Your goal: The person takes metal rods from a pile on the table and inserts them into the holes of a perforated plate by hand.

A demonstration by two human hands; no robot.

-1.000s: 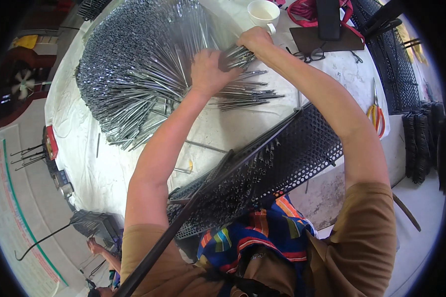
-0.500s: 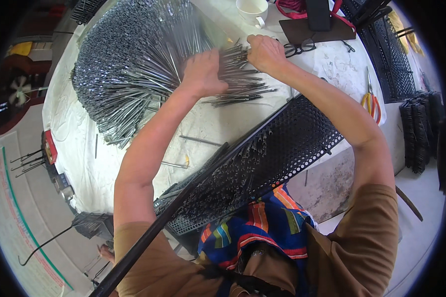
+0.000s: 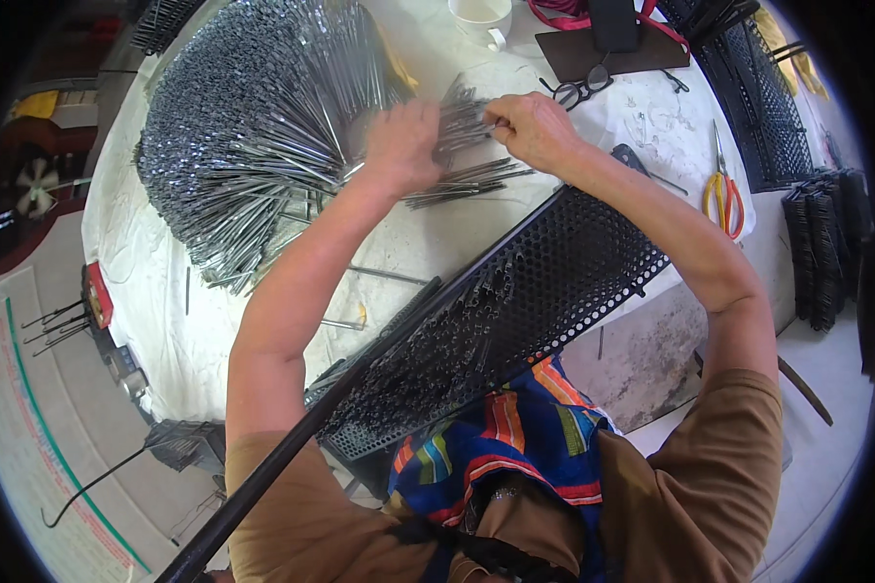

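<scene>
One table [image 3: 156,291], white-covered. One heap of slim metal rods [image 3: 233,126], fanned across its far left; only a small share is judged to be set apart, the bulk being left undivided. One black perforated tray [image 3: 574,253] at the near edge, partly filled. Left hand [image 3: 401,146], blurred, laid against the heap's right flank; its grip cannot be told. Right hand [image 3: 535,134], fingers narrowly curled; any hold cannot be told. One small bundle [image 3: 464,121] between them, long axis roughly left to right, ends pointed rightward.
</scene>
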